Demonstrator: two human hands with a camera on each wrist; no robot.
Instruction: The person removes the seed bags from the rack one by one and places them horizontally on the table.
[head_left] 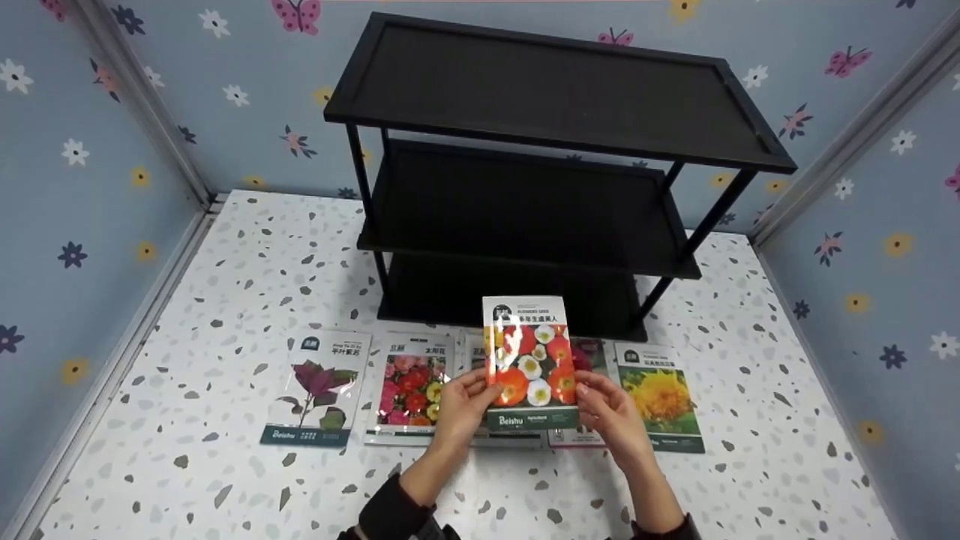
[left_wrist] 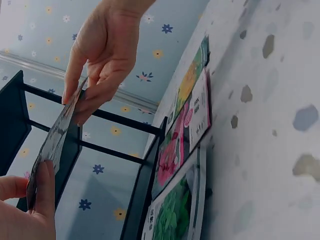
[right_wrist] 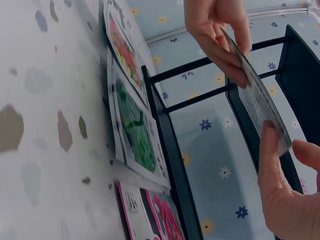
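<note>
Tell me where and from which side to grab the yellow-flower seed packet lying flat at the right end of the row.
Take the yellow-flower packet by its right long edge, coming in from the right. It lies flat on the table, so a fingertip must slide under an edge. Its left edge sits close against the neighbouring packet, and the right hand and left hand hold the raised packet over that side. The right side looks free.

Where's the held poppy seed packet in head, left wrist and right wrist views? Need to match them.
Head: poppy seed packet at centre, upright, pinched between left hand and right hand.
Left wrist: packet at left, seen edge-on.
Right wrist: packet at right, edge-on.
Shared landmark: black shelf rack behind it.
</note>
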